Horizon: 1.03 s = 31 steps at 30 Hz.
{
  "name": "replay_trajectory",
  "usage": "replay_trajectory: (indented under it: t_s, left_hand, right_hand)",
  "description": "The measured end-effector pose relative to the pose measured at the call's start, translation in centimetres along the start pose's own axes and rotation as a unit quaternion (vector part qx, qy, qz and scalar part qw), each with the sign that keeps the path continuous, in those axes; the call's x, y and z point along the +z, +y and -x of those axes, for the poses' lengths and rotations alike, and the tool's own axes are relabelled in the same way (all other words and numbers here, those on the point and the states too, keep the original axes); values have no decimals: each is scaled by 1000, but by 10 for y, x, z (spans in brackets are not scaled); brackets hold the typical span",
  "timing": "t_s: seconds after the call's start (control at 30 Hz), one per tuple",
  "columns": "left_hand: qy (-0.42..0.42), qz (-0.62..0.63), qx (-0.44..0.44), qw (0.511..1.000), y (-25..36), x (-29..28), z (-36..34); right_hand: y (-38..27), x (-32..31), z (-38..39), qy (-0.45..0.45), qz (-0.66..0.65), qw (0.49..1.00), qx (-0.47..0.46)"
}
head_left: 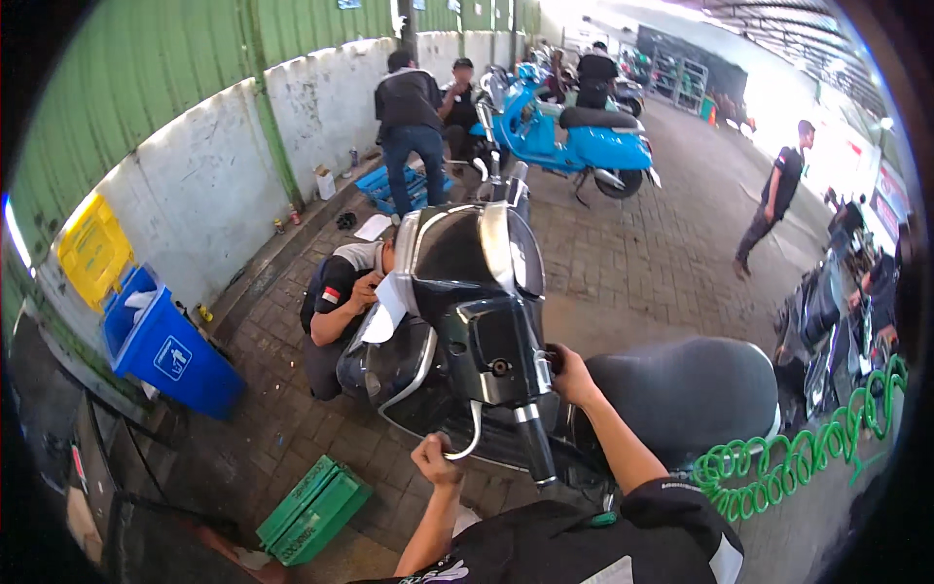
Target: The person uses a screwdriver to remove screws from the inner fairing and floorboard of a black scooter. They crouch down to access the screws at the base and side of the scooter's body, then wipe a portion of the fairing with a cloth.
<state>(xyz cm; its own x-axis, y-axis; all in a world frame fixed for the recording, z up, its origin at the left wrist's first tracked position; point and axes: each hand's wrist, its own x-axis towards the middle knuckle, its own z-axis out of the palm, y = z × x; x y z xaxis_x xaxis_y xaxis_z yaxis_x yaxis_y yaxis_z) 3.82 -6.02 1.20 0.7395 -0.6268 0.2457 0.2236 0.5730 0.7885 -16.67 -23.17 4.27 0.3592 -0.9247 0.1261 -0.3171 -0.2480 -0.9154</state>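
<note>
A black scooter (457,341) stands right in front of me, its handlebar turned so that one black grip (534,448) points toward me. My left hand (438,459) is closed at the tip of the silver brake lever (474,433). With bent fingers my right hand (571,376) reaches the far side of the handlebar, beside the black headset cover (491,350); its fingertips are partly hidden there, so what they hold is unclear. The scooter's dark seat (681,394) lies to the right of my right forearm.
A person (342,292) crouches at the scooter's front, near a white sheet (382,311). A green toolbox (313,511) and a blue bin (175,346) stand on the left. Coiled green hose (769,467) hangs on the right. Behind are a blue scooter (559,136) and several people.
</note>
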Motion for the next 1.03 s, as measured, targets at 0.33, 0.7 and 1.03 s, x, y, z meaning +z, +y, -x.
replay_trajectory:
  t_s: [0.33,0.7,1.03]
  left_hand:
    - [20,39,11,999,1,4,-5]
    - [90,153,89,980,-7,20,-14]
    - [129,200,75,968,1,20,-24]
  right_hand:
    - [-30,-2,-3,-35,62,997,0]
    - [-2,-2,-7,-15,-179,979,92]
    - [-1,-7,-11,-85,-326,924,183]
